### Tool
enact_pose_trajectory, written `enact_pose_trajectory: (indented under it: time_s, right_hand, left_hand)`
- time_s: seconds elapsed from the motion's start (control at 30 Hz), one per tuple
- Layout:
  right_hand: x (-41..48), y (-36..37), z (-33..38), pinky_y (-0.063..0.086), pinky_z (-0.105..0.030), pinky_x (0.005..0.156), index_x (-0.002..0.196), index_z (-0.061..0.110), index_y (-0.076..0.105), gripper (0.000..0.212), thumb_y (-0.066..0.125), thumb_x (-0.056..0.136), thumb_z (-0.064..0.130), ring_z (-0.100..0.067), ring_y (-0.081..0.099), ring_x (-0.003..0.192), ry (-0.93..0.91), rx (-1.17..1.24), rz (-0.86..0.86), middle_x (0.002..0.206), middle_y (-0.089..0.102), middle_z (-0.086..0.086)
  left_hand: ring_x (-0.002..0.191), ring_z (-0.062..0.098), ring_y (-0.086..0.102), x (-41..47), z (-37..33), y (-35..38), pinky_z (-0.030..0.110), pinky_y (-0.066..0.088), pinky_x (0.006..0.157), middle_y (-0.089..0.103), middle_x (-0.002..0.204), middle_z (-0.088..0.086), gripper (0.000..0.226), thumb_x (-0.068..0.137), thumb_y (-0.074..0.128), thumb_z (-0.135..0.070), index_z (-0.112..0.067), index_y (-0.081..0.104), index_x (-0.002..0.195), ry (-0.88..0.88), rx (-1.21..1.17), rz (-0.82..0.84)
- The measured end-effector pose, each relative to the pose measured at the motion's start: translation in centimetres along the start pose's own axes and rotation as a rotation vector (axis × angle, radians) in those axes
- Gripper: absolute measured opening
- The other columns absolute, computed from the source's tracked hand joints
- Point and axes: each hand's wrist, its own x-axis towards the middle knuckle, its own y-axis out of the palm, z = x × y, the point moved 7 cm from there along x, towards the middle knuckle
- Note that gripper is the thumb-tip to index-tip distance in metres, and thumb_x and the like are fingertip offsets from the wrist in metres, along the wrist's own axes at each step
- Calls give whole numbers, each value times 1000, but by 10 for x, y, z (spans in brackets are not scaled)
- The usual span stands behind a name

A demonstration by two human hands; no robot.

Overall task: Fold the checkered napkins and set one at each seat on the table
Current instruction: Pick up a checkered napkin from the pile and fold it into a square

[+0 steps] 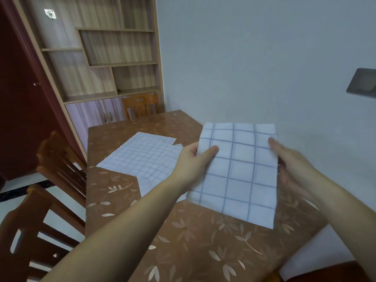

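Note:
A folded white napkin with blue checks (240, 171) is held up above the brown flower-patterned table (183, 241). My left hand (193, 159) grips its left edge, thumb on top. My right hand (289, 165) holds its right edge, the fingers mostly behind the cloth. Several unfolded checkered napkins (142, 155) lie flat and overlapping on the table further back, left of the held one.
Two wooden chairs (61, 163) stand along the table's left side and another chair (140, 106) at the far end. A wooden shelf cabinet (101, 58) stands behind. The wall (264, 68) runs close along the table's right side.

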Motion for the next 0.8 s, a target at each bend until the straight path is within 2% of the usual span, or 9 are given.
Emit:
enact_pose_trajectory:
  time_s: [0.07,0.1,0.17,0.23,0.4,0.5,0.57,0.67,0.8]
  right_hand:
    - [-6,6,-22,61,-36,77,103,4,69,37,65,76,29,-20,75,82,91,-137,132,91,78,-7]
    - [-8,6,-27,59,-40,82,101,3,69,30,66,78,22,-22,75,84,94,-195,151,92,78,-9]
    - [-6,1,-28,56,-46,84,94,4,72,13,66,85,11,-23,75,79,55,-269,113,89,78,-10]
    - [-3,-4,-22,57,-46,83,92,5,73,10,66,87,8,-25,75,79,3,-307,73,90,77,-12]
    - [-4,-4,-13,57,-45,86,100,11,72,14,61,92,11,-27,74,88,-56,-337,91,96,77,-10]
    - [-2,-5,-19,53,-50,91,110,16,68,24,52,95,7,-32,70,98,9,-214,156,105,75,-12]
    - [-3,-2,-18,58,-45,85,113,16,66,29,50,93,4,-29,72,96,16,-93,206,107,75,-11]
    - [-5,0,-12,61,-30,65,99,6,69,23,50,87,0,-22,75,81,-8,-3,216,96,76,-14]
    - [-7,0,-4,55,-23,50,89,1,70,35,38,92,-13,-21,70,66,-53,-136,248,81,75,-11]
  left_hand:
    - [75,10,69,-1,-3,-4,27,56,70,73,83,-2,9,92,66,-23,-17,69,86,41,56,-23]
    - [77,10,70,-2,-5,-5,26,56,70,74,84,-3,8,92,65,-23,-19,69,87,56,82,-24]
    - [82,13,72,-2,-3,-7,29,57,74,75,88,-3,8,94,64,-23,-24,70,89,73,119,-23]
    - [84,16,73,-2,1,-9,33,58,75,76,89,-3,7,94,63,-23,-24,71,92,42,93,-4]
    - [91,16,73,-10,9,-4,28,59,73,77,98,-7,14,93,64,-18,-25,66,106,-96,29,203]
    - [89,17,74,-13,10,-6,28,58,69,77,99,-1,15,96,59,-12,-20,66,106,-164,-82,225]
    - [86,18,74,-14,9,-6,29,59,70,76,100,3,17,97,55,-10,-16,68,106,-206,-165,240]
    - [86,18,74,-16,5,-4,28,59,70,77,96,4,20,97,53,-9,-15,72,101,-215,-182,282]
    - [93,24,73,-14,5,-5,33,60,74,75,105,9,21,96,55,-8,-11,69,112,-207,-184,253]
